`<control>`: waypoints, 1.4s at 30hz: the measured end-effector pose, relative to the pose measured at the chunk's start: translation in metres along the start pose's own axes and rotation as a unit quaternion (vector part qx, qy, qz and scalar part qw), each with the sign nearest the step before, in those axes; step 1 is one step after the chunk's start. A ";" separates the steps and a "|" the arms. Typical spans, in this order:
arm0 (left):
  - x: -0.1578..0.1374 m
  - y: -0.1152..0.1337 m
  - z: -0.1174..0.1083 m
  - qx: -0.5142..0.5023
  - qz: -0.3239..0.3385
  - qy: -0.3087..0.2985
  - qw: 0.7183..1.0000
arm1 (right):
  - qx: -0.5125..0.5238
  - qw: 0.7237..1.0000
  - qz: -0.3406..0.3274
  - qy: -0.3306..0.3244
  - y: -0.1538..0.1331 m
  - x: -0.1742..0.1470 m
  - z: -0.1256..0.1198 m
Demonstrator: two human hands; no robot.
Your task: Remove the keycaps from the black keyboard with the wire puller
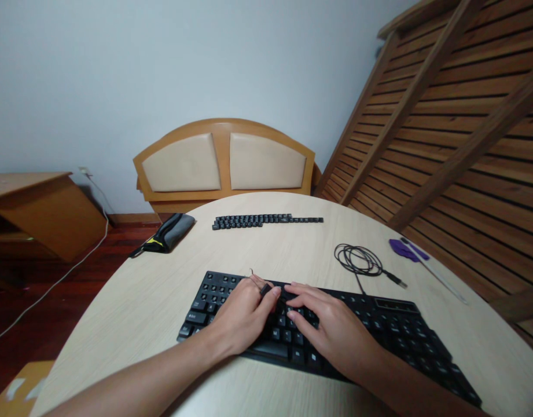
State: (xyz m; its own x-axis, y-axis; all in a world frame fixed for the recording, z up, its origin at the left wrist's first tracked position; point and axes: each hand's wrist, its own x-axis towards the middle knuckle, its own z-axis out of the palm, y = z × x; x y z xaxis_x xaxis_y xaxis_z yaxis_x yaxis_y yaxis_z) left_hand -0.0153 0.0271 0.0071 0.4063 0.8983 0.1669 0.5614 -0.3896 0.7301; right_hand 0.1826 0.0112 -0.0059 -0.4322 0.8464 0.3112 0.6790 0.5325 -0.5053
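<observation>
Left hand (242, 310): over the middle-left of the keyboard (270, 349), thumb and fingers seemingly pinched on a dark piece (265, 289); a thin wire (251, 271) sticks out on its far side, its grip unclear. A loose pinch could drop the piece among the keys.
Right hand (331, 318): just beside the left, not clasped, fingers spread over the keys; firm contact is hard to tell. Too little bracing could let the keyboard slide.
Keyboard: on the near part of the table (140, 330), right end nearer. Its far-left rows show bare sockets; sideways prying could damage one.
Caps (240, 222): in close rows on the far side. A jolt or brushing arm could scatter them and lose their order.
Cable (366, 271): coiled on the right, joined to the keyboard; a shift might drag it.
Pouch (166, 233): at the far-left edge; a bump could tip it off.
</observation>
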 end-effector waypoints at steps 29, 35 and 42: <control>0.000 -0.001 0.001 -0.016 -0.008 0.010 1.000 | -0.003 1.000 -0.004 -0.006 0.001 -0.003 0.001; 0.003 -0.002 -0.002 -0.063 -0.066 0.027 0.995 | 0.050 0.999 0.015 0.000 0.005 -0.002 0.002; 0.002 -0.003 0.001 -0.028 -0.058 0.032 0.997 | 0.056 0.998 0.018 0.005 0.007 -0.001 0.003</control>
State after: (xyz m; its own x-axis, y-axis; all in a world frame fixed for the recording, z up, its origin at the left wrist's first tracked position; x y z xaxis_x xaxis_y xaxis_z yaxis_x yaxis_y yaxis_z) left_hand -0.0155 0.0295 0.0044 0.2925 0.9487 0.1198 0.5609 -0.2717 0.7820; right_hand 0.1856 0.0138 -0.0124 -0.4025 0.8656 0.2980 0.6238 0.4976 -0.6027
